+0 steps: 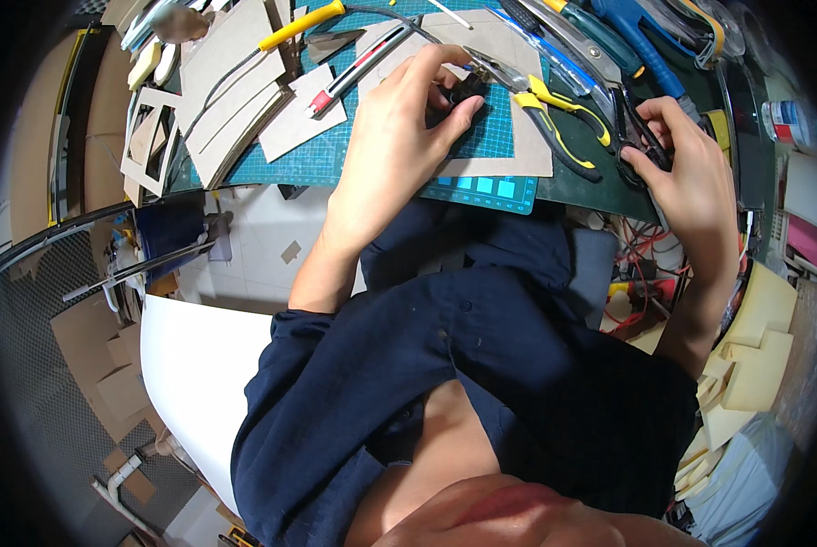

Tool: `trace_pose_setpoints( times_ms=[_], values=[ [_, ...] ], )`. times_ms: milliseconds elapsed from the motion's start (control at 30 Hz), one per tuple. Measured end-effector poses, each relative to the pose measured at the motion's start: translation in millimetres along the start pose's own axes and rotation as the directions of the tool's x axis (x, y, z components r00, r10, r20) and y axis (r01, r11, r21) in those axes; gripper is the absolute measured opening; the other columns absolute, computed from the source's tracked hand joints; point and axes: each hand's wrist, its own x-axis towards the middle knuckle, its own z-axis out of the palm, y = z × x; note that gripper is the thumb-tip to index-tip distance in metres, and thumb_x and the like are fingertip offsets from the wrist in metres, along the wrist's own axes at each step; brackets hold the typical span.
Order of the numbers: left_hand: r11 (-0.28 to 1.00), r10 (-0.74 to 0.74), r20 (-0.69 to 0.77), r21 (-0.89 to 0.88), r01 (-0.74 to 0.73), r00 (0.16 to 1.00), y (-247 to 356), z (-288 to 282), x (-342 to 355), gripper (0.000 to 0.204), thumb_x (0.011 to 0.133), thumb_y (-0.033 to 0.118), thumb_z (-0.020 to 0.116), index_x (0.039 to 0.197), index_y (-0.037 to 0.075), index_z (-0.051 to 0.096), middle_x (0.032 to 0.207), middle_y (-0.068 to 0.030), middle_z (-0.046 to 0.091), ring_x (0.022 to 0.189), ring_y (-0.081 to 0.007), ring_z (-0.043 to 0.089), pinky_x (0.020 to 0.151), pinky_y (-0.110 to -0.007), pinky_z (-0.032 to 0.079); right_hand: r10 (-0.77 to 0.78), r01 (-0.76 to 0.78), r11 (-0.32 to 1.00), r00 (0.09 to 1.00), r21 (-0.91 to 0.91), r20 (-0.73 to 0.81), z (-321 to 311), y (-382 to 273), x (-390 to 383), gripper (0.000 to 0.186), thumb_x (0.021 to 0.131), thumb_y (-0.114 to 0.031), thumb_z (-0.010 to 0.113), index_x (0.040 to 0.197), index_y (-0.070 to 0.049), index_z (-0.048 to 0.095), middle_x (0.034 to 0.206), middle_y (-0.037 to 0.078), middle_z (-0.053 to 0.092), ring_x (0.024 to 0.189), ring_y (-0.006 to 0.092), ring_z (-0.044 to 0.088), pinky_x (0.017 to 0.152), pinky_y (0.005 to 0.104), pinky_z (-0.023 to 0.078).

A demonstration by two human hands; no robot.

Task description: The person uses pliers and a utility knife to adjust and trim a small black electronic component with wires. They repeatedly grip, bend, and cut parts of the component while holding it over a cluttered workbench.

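My left hand (398,123) is closed around a small black part (468,88), its fingertips and thumb pinching it above the green cutting mat (317,162). The fingers partly cover the part, so its kind cannot be made out. Over at the right of the table, my right hand (687,169) grips a black-handled tool (641,128); its working end is unclear. Between the hands lie yellow-and-black pliers (554,128), their jaws pointing toward the black part. Beneath them is a grey cardboard sheet (532,146) on the mat.
A red-and-white utility knife (358,71) lies left of my left hand, beside stacked cardboard pieces (235,118). A yellow handle (301,25) with a dark cord lies behind. Several tools, including a blue-handled one (632,41), crowd the back right. A plastic bottle (787,123) stands far right.
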Motion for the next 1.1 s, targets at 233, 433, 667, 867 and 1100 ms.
trace_pose_setpoints(
  times_ms=[233,433,667,867,1100],
  values=[
    [0.971,-0.049,-0.113,-0.237,0.021,0.992,-2,-3,-10,0.031,0.083,0.008,0.079,0.112,0.005,0.067,0.093,-0.0065,0.07,0.075,-0.0127,0.065,0.069,-0.025,0.054,0.032,-0.049,0.992,0.989,-0.114,-0.146,13,-19,-18,0.029,0.086,-0.007,0.068,0.113,-0.001,0.06,0.108,0.017,0.065,0.102,0.033,0.061,0.086,0.0391,0.049],
    [0.936,-0.068,-0.195,-0.353,-0.005,0.979,2,-8,-18,0.032,0.084,0.006,0.078,0.115,0.002,0.068,0.104,-0.0058,0.07,0.084,-0.0088,0.065,0.08,-0.024,0.054,-0.14,0.098,0.989,0.879,-0.115,-0.455,39,-52,-16,0.027,0.089,-0.005,0.066,0.115,-0.004,0.066,0.115,0.012,0.066,0.109,0.031,0.062,0.092,0.039,0.049],
    [0.885,-0.075,-0.308,-0.459,-0.079,0.948,2,-4,-17,0.033,0.082,0.001,0.079,0.113,-0.001,0.069,0.096,-0.0043,0.071,0.078,-0.0069,0.064,0.073,-0.021,0.053,0.118,0.094,0.289,0.984,0.953,-0.133,87,-102,15,0.028,0.102,-0.014,0.054,0.124,0.003,0.058,0.109,0.012,0.068,0.09,0.0134,0.065,0.081,0.0263,0.053],
    [0.889,-0.045,-0.422,-0.43,-0.156,0.906,-3,1,-17,0.029,0.081,0.001,0.078,0.11,-0.001,0.07,0.097,-0.0065,0.072,0.078,-0.0091,0.065,0.072,-0.022,0.053,0.077,-0.008,-0.118,0.997,0.993,0.017,103,-104,37,0.023,0.101,-0.016,0.06,0.115,0.002,0.062,0.104,0.008,0.067,0.091,0.0107,0.063,0.084,0.0254,0.05],
    [0.896,-0.021,-0.497,-0.395,-0.205,0.867,-6,6,-15,0.028,0.08,0.002,0.079,0.107,-0.001,0.071,0.097,-0.0077,0.073,0.075,-0.0106,0.066,0.07,-0.022,0.053,0.041,-0.008,-0.255,0.999,0.967,0.019,110,-105,41,0.019,0.097,-0.01,0.064,0.113,0.001,0.063,0.105,0.006,0.067,0.097,0.0099,0.06,0.087,0.0244,0.046]
  ],
)
